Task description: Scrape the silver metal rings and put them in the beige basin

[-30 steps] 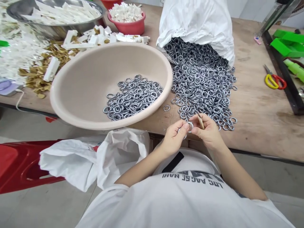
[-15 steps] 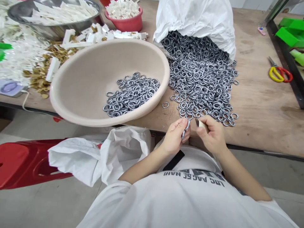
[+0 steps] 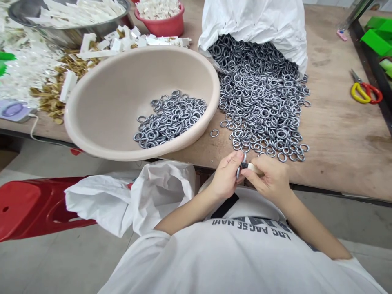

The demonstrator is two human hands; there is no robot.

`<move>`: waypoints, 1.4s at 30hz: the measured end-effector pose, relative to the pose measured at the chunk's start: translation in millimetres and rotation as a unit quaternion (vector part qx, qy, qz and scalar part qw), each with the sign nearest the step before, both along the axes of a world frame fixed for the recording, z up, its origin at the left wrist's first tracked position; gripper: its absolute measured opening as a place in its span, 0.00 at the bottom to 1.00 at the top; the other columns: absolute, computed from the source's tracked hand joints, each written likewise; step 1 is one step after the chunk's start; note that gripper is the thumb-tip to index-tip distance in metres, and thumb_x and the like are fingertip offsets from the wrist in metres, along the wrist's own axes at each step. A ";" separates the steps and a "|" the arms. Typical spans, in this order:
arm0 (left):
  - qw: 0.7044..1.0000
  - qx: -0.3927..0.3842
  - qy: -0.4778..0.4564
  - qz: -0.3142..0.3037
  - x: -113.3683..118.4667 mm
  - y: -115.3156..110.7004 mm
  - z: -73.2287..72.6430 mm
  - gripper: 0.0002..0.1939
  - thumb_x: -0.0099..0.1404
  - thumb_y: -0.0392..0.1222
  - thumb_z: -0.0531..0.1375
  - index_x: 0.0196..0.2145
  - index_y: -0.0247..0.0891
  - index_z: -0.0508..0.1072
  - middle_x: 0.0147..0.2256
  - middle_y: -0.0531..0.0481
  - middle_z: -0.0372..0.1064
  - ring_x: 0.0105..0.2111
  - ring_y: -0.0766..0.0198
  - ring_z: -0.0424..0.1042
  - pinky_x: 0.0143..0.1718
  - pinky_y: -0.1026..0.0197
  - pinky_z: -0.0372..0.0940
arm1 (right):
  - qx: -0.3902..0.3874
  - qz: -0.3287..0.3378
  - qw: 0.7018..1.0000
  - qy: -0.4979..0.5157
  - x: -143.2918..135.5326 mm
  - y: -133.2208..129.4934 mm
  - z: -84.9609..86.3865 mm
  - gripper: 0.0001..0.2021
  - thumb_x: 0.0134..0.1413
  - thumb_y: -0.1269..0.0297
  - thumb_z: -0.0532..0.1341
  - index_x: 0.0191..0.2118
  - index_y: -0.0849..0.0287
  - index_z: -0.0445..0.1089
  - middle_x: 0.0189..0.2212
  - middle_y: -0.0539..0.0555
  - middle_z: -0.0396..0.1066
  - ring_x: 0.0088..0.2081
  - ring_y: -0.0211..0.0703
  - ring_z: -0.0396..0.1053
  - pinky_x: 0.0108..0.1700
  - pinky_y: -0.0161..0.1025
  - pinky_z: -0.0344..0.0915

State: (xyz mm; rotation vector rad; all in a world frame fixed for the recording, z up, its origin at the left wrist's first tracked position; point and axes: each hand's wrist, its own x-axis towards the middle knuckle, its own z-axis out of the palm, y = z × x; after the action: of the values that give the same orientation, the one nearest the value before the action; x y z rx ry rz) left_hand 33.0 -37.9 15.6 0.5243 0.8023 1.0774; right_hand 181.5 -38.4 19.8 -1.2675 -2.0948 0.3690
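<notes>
Between the thumb and fingers of my left hand [image 3: 227,176] is a grey ring [image 3: 238,172], held on edge. My right hand [image 3: 271,177] is closed round a small tool with a whitish handle [image 3: 252,167] and a dark tip, perhaps a small blade. The dark tip meets the ring; whether it goes through the opening I cannot tell. Just beyond my hands lies a heap of grey rings [image 3: 260,102], spilling from a white sack [image 3: 254,20]. To the left, a large beige basin [image 3: 107,98] contains more such rings.
Scissors [image 3: 366,90] with red and yellow handles lie on the right of the table [image 3: 343,134]. White and brown pieces, a steel bowl [image 3: 73,32] and a red bowl [image 3: 162,26] stand at the back left. Below the edge are a white bag [image 3: 162,200] and red stool [image 3: 27,208].
My right hand has moved left, bringing the tool's dark tip from a gap away up against the ring. My left hand stays nearly in place, still holding the ring.
</notes>
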 end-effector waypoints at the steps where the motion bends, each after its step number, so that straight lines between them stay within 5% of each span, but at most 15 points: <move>1: 1.000 0.006 -0.003 -0.012 -0.8 -1.7 0.2 0.23 0.59 0.59 0.65 0.27 0.38 0.62 0.17 0.61 0.50 0.14 0.77 0.47 0.15 0.70 0.42 | -0.018 -0.005 1.000 0.010 2.0 1.9 0.6 0.17 0.63 0.51 0.59 0.26 0.57 0.67 0.22 0.49 0.63 0.27 0.38 0.59 0.31 0.37 0.52; 5: 0.997 0.042 -0.018 -0.060 -5.7 -6.4 3.7 0.24 0.62 0.58 0.63 0.24 0.36 0.60 0.18 0.59 0.51 0.16 0.76 0.49 0.16 0.70 0.46 | -0.063 -0.039 0.994 0.079 9.1 8.1 4.2 0.16 0.65 0.54 0.57 0.28 0.56 0.66 0.21 0.47 0.60 0.24 0.36 0.56 0.29 0.37 0.51; 12: 1.000 0.003 -0.012 0.022 -12.1 -0.3 3.2 0.21 0.62 0.57 0.64 0.28 0.38 0.61 0.17 0.62 0.48 0.14 0.76 0.47 0.15 0.70 0.43 | -0.005 0.042 0.999 0.018 -6.9 -1.9 9.1 0.18 0.62 0.53 0.61 0.24 0.57 0.65 0.20 0.48 0.60 0.25 0.36 0.57 0.30 0.37 0.51; 27: 1.000 0.009 -0.009 -0.006 -20.1 -0.6 0.2 0.23 0.61 0.57 0.64 0.27 0.39 0.59 0.17 0.62 0.50 0.13 0.77 0.48 0.15 0.70 0.43 | -0.048 0.056 0.997 0.039 -16.7 0.5 5.5 0.19 0.63 0.54 0.59 0.23 0.57 0.61 0.20 0.46 0.58 0.24 0.34 0.56 0.29 0.36 0.50; 33: 1.000 -0.011 0.005 0.001 -32.5 -1.8 -10.5 0.22 0.61 0.57 0.64 0.29 0.38 0.61 0.18 0.62 0.53 0.13 0.77 0.48 0.14 0.70 0.43 | -0.094 0.027 0.994 0.042 -27.5 12.7 -3.6 0.22 0.63 0.50 0.58 0.22 0.57 0.58 0.19 0.46 0.58 0.24 0.34 0.56 0.29 0.36 0.49; 37: 0.998 0.025 0.014 -0.057 -40.9 -14.0 -15.8 0.22 0.65 0.55 0.62 0.25 0.36 0.61 0.19 0.59 0.54 0.15 0.76 0.52 0.16 0.69 0.46 | -0.114 -0.101 0.985 0.078 -18.6 39.4 -6.5 0.23 0.65 0.46 0.53 0.25 0.56 0.64 0.19 0.47 0.61 0.24 0.37 0.57 0.29 0.37 0.50; 42: 1.000 0.010 -0.016 -0.005 -54.4 -4.8 -12.7 0.18 0.66 0.51 0.61 0.27 0.36 0.64 0.19 0.59 0.52 0.15 0.76 0.51 0.16 0.69 0.47 | -0.079 -0.098 0.986 -0.108 -27.2 58.0 -10.4 0.16 0.62 0.47 0.58 0.39 0.55 0.73 0.32 0.53 0.75 0.32 0.44 0.68 0.32 0.38 0.52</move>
State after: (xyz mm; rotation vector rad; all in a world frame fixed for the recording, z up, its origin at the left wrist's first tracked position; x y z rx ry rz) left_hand -21.4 -42.7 2.9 0.5270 0.7603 1.0828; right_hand 154.2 19.6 9.3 -1.6580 -2.1251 0.3286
